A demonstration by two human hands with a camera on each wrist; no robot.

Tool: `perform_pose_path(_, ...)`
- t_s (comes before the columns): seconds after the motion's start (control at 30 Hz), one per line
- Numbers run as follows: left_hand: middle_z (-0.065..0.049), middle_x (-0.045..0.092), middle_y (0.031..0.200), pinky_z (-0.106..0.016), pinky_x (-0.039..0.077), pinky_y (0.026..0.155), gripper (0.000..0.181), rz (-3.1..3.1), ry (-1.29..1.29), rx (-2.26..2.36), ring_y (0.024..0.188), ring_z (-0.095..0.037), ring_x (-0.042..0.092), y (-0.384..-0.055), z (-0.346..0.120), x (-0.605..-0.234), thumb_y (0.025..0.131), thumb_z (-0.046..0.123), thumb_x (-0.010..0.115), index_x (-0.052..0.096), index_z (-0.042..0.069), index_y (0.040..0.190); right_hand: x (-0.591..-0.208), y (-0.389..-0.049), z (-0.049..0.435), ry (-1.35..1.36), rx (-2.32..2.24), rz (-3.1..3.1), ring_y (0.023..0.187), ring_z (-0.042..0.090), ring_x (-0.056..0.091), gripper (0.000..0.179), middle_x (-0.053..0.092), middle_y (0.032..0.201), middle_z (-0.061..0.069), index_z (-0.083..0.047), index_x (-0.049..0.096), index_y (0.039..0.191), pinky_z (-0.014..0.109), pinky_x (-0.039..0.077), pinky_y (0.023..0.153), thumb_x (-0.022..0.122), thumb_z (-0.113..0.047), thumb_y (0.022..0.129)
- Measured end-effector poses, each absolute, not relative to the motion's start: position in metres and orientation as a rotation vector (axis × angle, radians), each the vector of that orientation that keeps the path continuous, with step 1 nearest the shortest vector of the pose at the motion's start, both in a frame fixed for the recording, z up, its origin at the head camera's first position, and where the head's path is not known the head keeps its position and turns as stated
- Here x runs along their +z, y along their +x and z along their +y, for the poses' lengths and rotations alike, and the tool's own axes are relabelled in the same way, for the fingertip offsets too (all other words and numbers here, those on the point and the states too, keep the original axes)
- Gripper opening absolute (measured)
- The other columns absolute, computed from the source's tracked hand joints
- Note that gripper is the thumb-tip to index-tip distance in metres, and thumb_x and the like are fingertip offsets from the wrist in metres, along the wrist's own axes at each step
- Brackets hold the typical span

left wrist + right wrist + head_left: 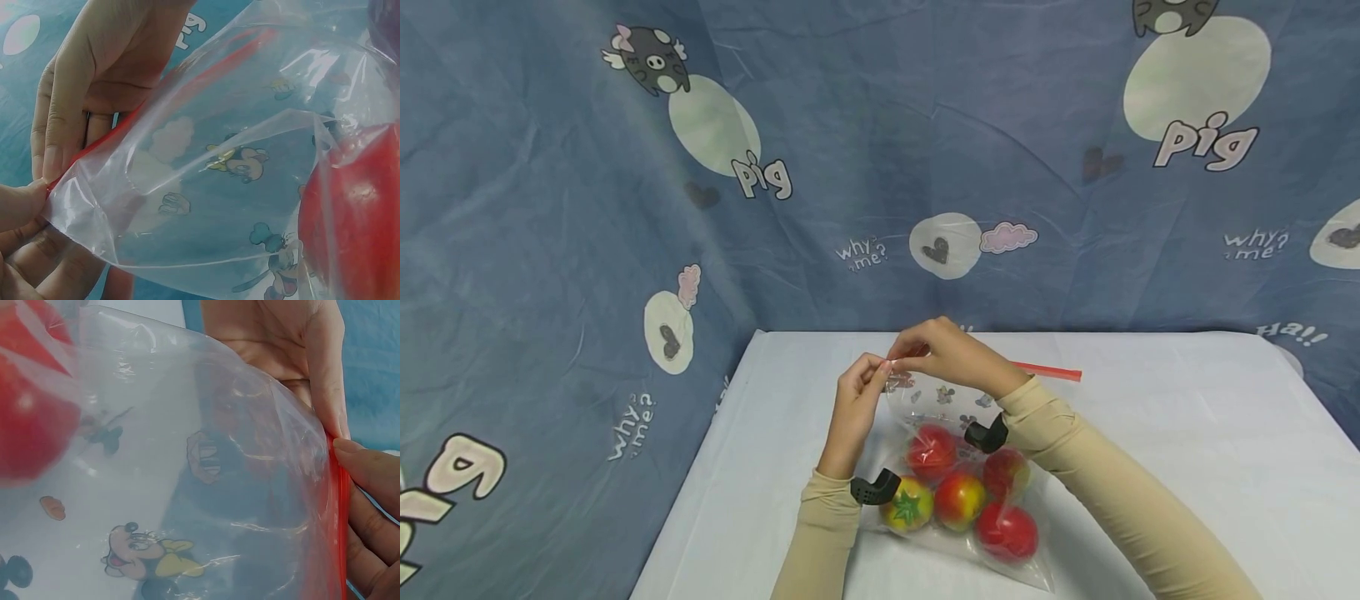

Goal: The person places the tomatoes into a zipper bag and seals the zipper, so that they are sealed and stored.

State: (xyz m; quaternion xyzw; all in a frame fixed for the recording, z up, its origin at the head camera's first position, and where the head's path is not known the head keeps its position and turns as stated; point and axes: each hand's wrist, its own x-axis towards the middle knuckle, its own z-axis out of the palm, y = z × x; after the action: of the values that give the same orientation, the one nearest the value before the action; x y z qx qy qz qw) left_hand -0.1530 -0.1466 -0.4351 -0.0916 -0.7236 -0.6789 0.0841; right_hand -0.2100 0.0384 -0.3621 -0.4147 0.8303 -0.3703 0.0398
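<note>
Near the far side of the table, my left hand (853, 400) pinches the left corner of a clear zip bag (951, 396) between thumb and fingers. Right beside it, my right hand (955, 354) pinches the same corner at the red zip strip (342, 531). In the left wrist view, the fingertips meet at one end of the strip (119, 131). Inside the bag lie several round fruits, including a red one (932, 451), a red-yellow one (959, 500) and a yellow one with a green star-shaped top (907, 505). The bag has printed cartoon figures (244, 165).
The bag lies on a white-covered table (1187, 450). A blue printed cloth (865, 150) hangs behind the table and along its left side. Black wrist mounts (876, 487) sit on both forearms, over the bag.
</note>
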Motion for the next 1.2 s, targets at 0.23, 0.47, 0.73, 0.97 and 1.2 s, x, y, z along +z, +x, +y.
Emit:
perform_pose_path(0.23, -0.026, 0.076, 0.101, -0.025, 0.055, 0.082, 0.023, -2.16, -0.272, -2.007, 0.086, -0.007, 0.074, -0.153, -0.146, -0.435, 0.106, 0.018, 0.057, 0.065, -0.003, 0.103, -0.363, -0.211, 0.039, -1.269, -1.12, 2.54, 0.086, 0.01, 0.074, 0.01, 0.08, 0.095, -0.002, -0.014, 0.081, 0.102, 0.028, 0.063, 0.081, 0.072, -0.015, 0.096)
perform_pose_path(0.47, -0.025, 0.077, 0.1, -0.023, 0.055, 0.08, 0.023, -2.159, -0.275, -1.986, 0.083, -0.007, 0.076, -0.153, -0.146, -0.435, 0.105, 0.019, 0.059, 0.066, -0.003, 0.102, -0.362, -0.211, 0.041, -1.291, -1.111, 2.545, 0.084, 0.008, 0.074, 0.009, 0.079, 0.093, -0.003, -0.014, 0.081, 0.1, 0.028, 0.063, 0.081, 0.074, -0.015, 0.095)
perform_pose_path(0.73, -0.025, 0.077, 0.101, -0.026, 0.057, 0.082, 0.022, -2.157, -0.287, -1.987, 0.083, -0.009, 0.077, -0.152, -0.146, -0.435, 0.105, 0.017, 0.059, 0.065, -0.004, 0.102, -0.361, -0.21, 0.044, -1.295, -1.114, 2.537, 0.084, 0.012, 0.075, 0.008, 0.079, 0.091, -0.004, -0.014, 0.081, 0.099, 0.03, 0.063, 0.082, 0.075, -0.017, 0.095)
perform_pose_path(0.97, -0.024, 0.078, 0.1, -0.027, 0.055, 0.081, 0.024, -2.165, -0.271, -1.968, 0.084, -0.008, 0.075, -0.153, -0.148, -0.435, 0.106, 0.019, 0.058, 0.067, -0.003, 0.102, -0.362, -0.211, 0.05, -1.258, -1.113, 2.54, 0.084, 0.011, 0.074, 0.008, 0.079, 0.09, -0.002, -0.013, 0.081, 0.098, 0.032, 0.063, 0.085, 0.074, -0.016, 0.095)
perform_pose_path(1.2, -0.022, 0.077, 0.097, -0.024, 0.055, 0.081, 0.025, -2.168, -0.209, -1.949, 0.083, -0.008, 0.071, -0.153, -0.15, -0.435, 0.105, 0.019, 0.06, 0.068, -0.004, 0.102, -0.362, -0.211, 0.056, -1.247, -1.11, 2.568, 0.083, 0.012, 0.074, 0.008, 0.08, 0.091, 0.001, -0.01, 0.081, 0.098, 0.033, 0.064, 0.083, 0.076, -0.014, 0.093)
